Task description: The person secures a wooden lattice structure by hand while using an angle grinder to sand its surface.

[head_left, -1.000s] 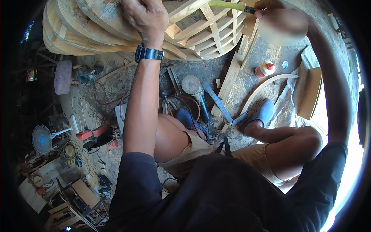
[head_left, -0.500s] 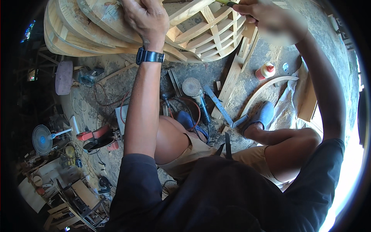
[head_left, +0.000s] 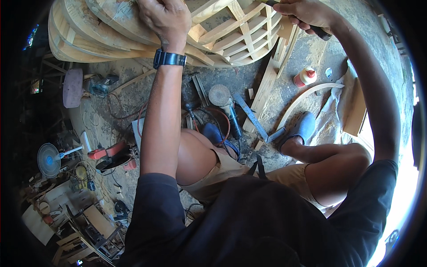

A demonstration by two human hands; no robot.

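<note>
"Dusty floor [head_left: 307, 53] across the middle of the picture, tools scattered everywhere! Where's the work?"

"Wooden ribs [head_left: 124, 26], sweeping from upper left to top centre! Left hand [head_left: 167, 20] is over them, fingers curled; whether it grips anything, I can't tell."

"Right hand [head_left: 309, 15]?"

"Upper right, wrapped round a dark-handled tool [head_left: 321, 33], far end lost at the top edge."

"Danger?"

"A slip, I'd say: too much force at that stretch and the tool could skid, scarring the wood. Lower down, in the centre, the grinder [head_left: 231, 116] lies near the left shoe [head_left: 212, 132]; a shifting foot could snag its cord."

"Labels?"

"That bottle [head_left: 305, 77], right of centre, wears one, too small to read. No brand I can make out!"
</note>
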